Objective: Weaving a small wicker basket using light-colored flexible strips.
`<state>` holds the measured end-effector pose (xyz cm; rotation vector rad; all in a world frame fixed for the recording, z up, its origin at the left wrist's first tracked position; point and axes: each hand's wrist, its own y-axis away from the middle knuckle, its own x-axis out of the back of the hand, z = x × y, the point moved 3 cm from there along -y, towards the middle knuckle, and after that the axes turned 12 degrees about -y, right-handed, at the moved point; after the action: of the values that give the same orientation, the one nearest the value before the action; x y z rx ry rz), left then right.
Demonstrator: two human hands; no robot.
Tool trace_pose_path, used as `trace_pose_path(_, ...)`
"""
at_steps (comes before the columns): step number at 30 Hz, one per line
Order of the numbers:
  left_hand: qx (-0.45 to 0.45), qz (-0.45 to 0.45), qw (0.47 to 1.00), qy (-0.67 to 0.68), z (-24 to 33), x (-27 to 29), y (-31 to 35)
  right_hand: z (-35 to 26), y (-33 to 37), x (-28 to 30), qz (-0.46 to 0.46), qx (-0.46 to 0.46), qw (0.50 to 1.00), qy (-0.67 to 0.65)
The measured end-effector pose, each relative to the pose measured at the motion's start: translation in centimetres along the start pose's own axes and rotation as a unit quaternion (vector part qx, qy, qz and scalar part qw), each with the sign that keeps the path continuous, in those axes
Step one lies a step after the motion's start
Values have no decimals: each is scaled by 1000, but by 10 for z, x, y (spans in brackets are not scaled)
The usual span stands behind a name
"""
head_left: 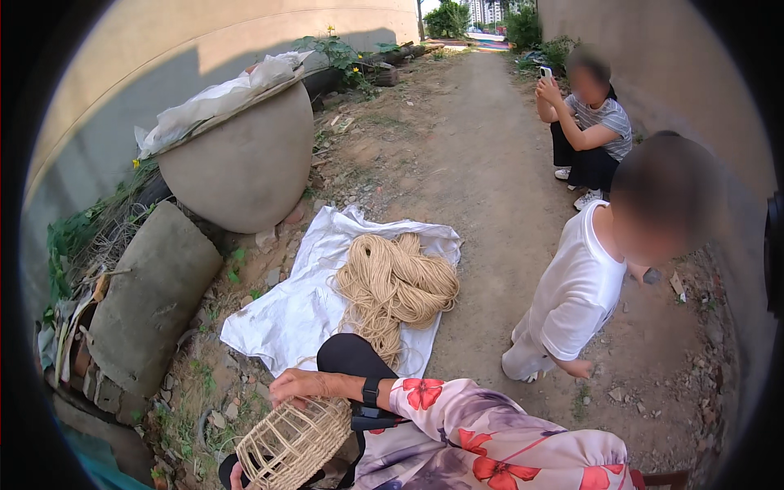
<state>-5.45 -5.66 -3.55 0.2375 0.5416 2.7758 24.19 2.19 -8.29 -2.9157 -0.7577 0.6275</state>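
A half-woven basket (pixel 296 441) of tan cord, with open ribs on one side and tight rows on the other, is tilted in front of me at the lower left. My right hand (pixel 300 387), with a black watch on the wrist, reaches across and closes its fingers at the basket's upper edge. Only a bit of my left hand (pixel 238 476) shows, its fingers against the basket's lower left side. Beyond my dark-clad knee (pixel 349 354), a big heap of tan cord (pixel 396 282) lies on a white plastic sheet (pixel 282 318).
A large clay vat (pixel 245 167) topped with plastic stands at left, behind a curved grey slab (pixel 155 298). On the right, a person in white (pixel 572 282) stands close by. Farther back, another person (pixel 592 135) squats with a phone (pixel 546 73). A dirt path (pixel 465 122) runs between walls.
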Motion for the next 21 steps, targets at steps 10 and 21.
trace_pose_path(10, -13, -9, 997, -72, 8, 13, 0, 0, -2, -2, 24, 5, 1000, -16)
trace_pose_path(21, 16, 33, 997, -61, -5, 18, -6, 1, -2, -10, 18, 28, 999, 2)
